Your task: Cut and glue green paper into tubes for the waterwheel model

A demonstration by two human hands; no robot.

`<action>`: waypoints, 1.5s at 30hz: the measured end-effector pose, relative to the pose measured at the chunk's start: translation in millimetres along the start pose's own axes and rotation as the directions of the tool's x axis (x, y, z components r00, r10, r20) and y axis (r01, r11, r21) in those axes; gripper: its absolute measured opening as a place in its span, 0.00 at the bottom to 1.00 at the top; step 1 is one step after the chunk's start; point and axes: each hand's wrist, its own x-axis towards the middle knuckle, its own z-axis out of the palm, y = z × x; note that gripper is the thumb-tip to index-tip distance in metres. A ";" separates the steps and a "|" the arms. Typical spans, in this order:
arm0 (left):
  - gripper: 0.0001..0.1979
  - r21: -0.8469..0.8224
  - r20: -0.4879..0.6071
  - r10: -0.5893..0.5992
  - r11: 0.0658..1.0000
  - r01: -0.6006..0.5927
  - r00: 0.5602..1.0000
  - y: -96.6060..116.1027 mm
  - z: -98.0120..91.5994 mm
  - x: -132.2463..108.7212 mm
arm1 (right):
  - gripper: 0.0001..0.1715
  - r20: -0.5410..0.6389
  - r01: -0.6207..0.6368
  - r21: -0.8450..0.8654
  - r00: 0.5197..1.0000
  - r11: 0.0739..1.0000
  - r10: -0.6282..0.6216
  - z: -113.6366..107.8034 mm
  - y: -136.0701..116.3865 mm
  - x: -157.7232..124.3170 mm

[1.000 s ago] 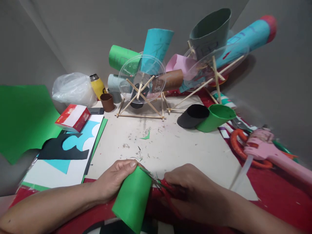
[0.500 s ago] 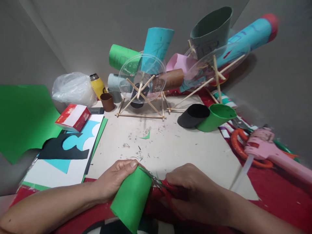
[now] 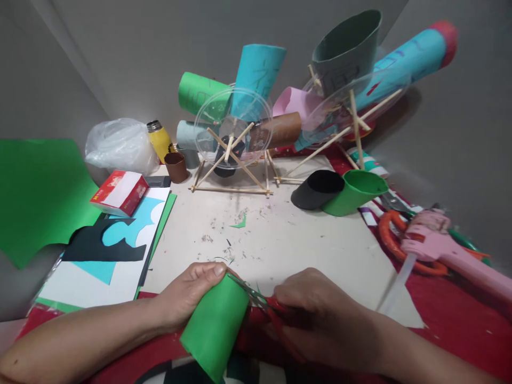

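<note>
My left hand (image 3: 196,293) is closed on a green foam-sheet tube (image 3: 218,328), thumb at its upper rim. The tube tilts, its lower end toward me. In my right hand (image 3: 316,306) are red-handled scissors (image 3: 276,314), fingers wrapped round the handles. Their metal blades lie along the tube's upper rim, close to my left thumb. A thin green sliver stands beside the blades. Beyond my hands, a small green scrap (image 3: 240,222) and dark bits lie on the pale board (image 3: 320,250).
Two stick-framed wheels with coloured tubes, the nearer with a clear disc (image 3: 200,149), stand at the back. A black cup (image 3: 316,189) and green cup (image 3: 356,194) lean together. Sheets and a red box (image 3: 120,192) lie left; a pink glue gun (image 3: 444,242) lies right.
The scissors and my right hand have shifted very slightly to the right. The tube's lower end has tipped a little to the left.
</note>
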 end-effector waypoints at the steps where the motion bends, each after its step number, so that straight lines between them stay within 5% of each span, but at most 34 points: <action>1: 0.26 0.001 0.002 0.001 1.000 -0.001 1.000 0.1 -0.1 0.1 | 0.13 -0.003 0.003 0.002 1.000 1.000 -0.003 0.0 0.4 -0.1; 31: 0.27 0.019 0.045 0.003 1.000 -0.004 0.999 -0.7 -4.1 0.9 | 0.14 0.027 0.001 0.020 1.000 1.000 -0.002 -2.7 1.8 -4.2; 38: 0.29 0.089 0.011 0.020 0.996 -0.021 1.000 -1.7 -6.3 0.4 | 0.10 0.112 -0.063 -0.008 0.992 0.998 0.063 -8.0 -1.1 -0.4; 45: 0.28 0.106 -0.013 0.022 0.994 -0.021 1.000 -2.0 -7.2 -0.3 | 0.13 -0.002 0.012 -0.034 1.000 0.999 -0.012 -5.6 1.3 -1.8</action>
